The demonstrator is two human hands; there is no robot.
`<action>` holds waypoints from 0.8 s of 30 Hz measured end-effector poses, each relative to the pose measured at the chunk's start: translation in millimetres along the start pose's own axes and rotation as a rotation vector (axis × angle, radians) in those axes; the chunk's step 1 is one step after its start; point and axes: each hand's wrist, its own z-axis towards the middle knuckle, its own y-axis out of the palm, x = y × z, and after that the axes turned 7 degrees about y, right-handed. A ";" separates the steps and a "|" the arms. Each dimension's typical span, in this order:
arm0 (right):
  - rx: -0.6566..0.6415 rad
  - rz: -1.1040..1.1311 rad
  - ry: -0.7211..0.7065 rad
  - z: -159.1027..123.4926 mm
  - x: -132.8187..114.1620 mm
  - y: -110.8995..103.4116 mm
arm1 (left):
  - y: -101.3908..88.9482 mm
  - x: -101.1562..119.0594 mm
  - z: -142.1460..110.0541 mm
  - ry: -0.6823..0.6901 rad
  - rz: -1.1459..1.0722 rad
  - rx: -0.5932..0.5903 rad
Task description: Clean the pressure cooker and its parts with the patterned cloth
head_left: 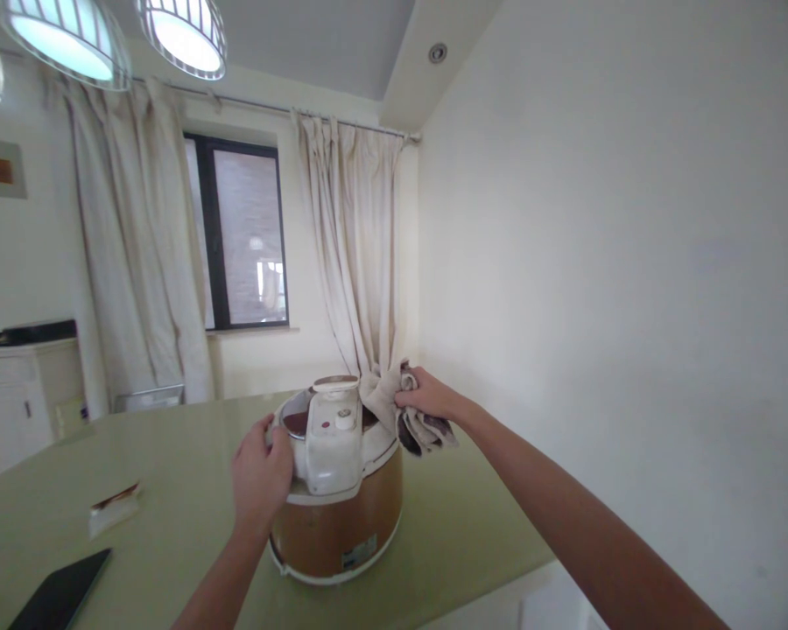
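Round appliance (pixel 336 538), brown-sided and white-topped, stands upright on a pale green tabletop (pixel 190 472) between a person's two bare hands. At left, the left hand (pixel 263 468) is partly curled, its thumb and fingers against the left side of the white rim; the fingertips are partly hidden, and how firmly they grip cannot be told. At right, the right hand (pixel 426 394) is closed around a bunched beige cloth (pixel 424 430) with dark patches, its folds hanging below the fingers and one part reaching to the right side of the appliance's top.

The left forearm rises from the bottom of the frame, leaning slightly right, the back of the hand facing the camera. The right arm stretches in from the lower right corner, long and nearly straight, the hand turned inward toward the appliance.

Across the top of the appliance, a shiny, reddish-brown area shows at left, beside a raised white housing (pixel 334 451) that bears a small red spot and, to its right, a round white knob (pixel 345 419). Below, a label (pixel 359 552) sits low on the right half of the brown side, above a white base ring.
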 end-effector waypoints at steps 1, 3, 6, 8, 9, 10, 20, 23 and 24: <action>-0.001 -0.036 -0.029 -1.4 -4.5 1.7 | -0.3 0.0 0.1 0.000 -0.001 0.001; -0.006 -0.101 -0.119 -4.3 -13.4 4.9 | -0.6 -0.4 0.2 0.003 -0.002 0.001; -0.041 -0.142 -0.197 -8.3 -21.3 8.4 | -0.6 -1.0 0.2 0.000 0.001 0.002; -0.047 -0.155 -0.170 -9.9 -21.9 10.1 | -0.8 -0.7 0.0 -0.001 0.000 0.006; -0.035 -0.168 -0.154 -10.4 -21.3 11.1 | -1.0 -0.3 -0.1 -0.002 -0.004 0.010; -0.011 -0.187 -0.142 -10.5 -20.3 12.3 | -1.2 0.2 -0.2 -0.002 -0.008 0.011; 0.212 -0.548 0.040 16.3 -21.7 24.7 | -0.5 -4.5 -0.5 0.012 -0.027 0.009; 0.184 -0.591 0.120 44.4 -19.9 23.2 | -0.7 -4.7 -1.8 0.001 -0.028 0.014; 0.173 -0.594 0.147 54.3 -18.1 23.3 | -0.8 -4.4 -2.2 -0.001 -0.029 0.014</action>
